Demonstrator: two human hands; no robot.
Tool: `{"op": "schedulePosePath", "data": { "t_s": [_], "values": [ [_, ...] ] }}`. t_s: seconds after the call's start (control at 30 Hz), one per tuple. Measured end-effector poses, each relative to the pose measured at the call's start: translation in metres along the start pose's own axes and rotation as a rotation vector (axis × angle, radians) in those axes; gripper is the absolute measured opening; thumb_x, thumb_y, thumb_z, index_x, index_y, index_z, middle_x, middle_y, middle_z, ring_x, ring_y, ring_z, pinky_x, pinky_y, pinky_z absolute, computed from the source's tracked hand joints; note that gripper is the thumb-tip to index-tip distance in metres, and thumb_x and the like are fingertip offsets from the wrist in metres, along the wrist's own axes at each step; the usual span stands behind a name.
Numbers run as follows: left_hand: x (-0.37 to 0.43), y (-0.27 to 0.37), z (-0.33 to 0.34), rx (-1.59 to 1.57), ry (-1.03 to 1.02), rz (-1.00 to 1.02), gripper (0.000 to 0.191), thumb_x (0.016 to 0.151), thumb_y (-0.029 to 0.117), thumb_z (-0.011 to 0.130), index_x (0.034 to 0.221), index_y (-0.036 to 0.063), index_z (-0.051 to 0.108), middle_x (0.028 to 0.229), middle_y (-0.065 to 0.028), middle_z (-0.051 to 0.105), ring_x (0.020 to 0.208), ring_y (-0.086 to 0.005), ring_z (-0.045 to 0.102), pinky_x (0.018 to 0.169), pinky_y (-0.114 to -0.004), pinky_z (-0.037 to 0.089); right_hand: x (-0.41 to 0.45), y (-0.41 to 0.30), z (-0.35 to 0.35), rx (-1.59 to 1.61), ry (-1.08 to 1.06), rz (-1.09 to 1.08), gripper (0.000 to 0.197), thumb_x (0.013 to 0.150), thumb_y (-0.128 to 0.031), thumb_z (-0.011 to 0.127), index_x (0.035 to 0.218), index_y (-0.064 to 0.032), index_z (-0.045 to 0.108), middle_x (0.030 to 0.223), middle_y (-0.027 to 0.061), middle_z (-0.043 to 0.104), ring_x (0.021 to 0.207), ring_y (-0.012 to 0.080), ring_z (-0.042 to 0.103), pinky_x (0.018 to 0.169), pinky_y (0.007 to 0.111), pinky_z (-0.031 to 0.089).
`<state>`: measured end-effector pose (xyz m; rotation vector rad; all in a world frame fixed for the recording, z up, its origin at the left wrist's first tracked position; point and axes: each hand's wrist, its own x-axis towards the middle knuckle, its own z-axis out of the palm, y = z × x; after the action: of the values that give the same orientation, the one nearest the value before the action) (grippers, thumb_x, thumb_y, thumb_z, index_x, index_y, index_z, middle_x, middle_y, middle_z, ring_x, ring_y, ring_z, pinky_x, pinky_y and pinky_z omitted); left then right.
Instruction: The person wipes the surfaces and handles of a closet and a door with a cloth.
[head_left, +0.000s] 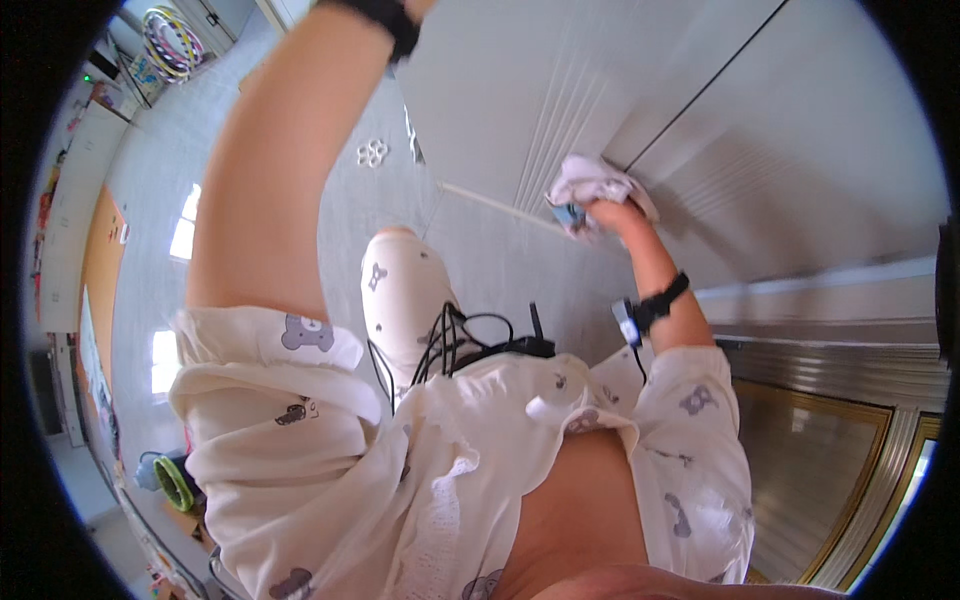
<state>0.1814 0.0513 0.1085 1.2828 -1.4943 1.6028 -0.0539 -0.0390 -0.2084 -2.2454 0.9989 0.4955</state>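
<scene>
A crumpled pale pink cloth (592, 180) covers most of my right hand (613, 216), whose fingers are bent into it. Hand and cloth rest against the lower part of a light grey, ridged door panel (495, 97), beside its dark seam. A small blue-grey patch shows at the cloth's edge; what it belongs to is unclear. My left arm reaches up past the top of the picture, a black band at its wrist, and the left hand is out of view. Another black band with a small cabled device (628, 321) is on my right wrist.
Black cables (450, 337) lie over my lap. A white flower-shaped item (373, 153) is on the grey floor (352, 195). To the right stands a gold-framed glass door (817, 465). Hoops (172, 45) lean at the far upper left, above long white cabinets (82, 202).
</scene>
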Motion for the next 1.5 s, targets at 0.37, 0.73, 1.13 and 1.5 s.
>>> {"op": "schedulePosePath", "data": {
  "t_s": [0.37,0.73,1.13,1.5],
  "values": [
    [-0.155,0.167,-0.133,-1.630,-0.724,-1.016,0.090,0.071,0.018,0.079,0.144,0.0051,0.027,0.137,-0.0130,0.042,0.128,-0.0247,0.040,0.108,-0.036,0.032,-0.150,-0.083,-0.088,0.490,-0.063,-0.626,0.050,0.082,-0.030,0.068,0.124,-0.0069,0.056,0.117,0.0050,0.061,0.105,0.0159,0.056,0.088,0.032,0.046],
    [-0.117,0.049,-0.168,-1.273,0.143,-1.452,0.054,0.074,0.007,0.068,0.122,0.0034,0.044,0.105,-0.0059,0.056,0.089,-0.0138,0.056,0.076,-0.028,0.050,-0.237,-0.089,-0.183,0.065,0.804,-0.969,0.044,0.093,-0.010,0.051,0.136,-0.0059,0.046,0.136,0.0077,0.051,0.129,0.0181,0.043,0.108,0.035,0.034],
    [-0.102,-0.037,-0.059,-0.596,0.291,-0.937,0.069,0.078,0.014,0.068,0.136,-0.0031,0.034,0.136,-0.0219,0.039,0.126,-0.0335,0.039,0.106,-0.038,0.030,-0.199,-0.046,-0.271,-0.882,1.899,-0.563,0.058,0.089,-0.021,0.053,0.144,-0.0217,0.034,0.151,-0.0038,0.029,0.141,0.0176,0.025,0.114,0.044,0.018],
    [-0.144,-0.025,-0.056,-0.221,0.111,-0.748,0.062,0.092,0.020,0.047,0.141,-0.0082,0.023,0.146,-0.0238,0.029,0.136,-0.0363,0.027,0.112,-0.039,0.017,-0.218,-0.043,-0.256,-0.881,1.870,-0.470,0.064,0.084,-0.013,0.056,0.144,-0.0212,0.035,0.151,-0.0029,0.029,0.140,0.0175,0.025,0.114,0.042,0.021]
  ]
}}
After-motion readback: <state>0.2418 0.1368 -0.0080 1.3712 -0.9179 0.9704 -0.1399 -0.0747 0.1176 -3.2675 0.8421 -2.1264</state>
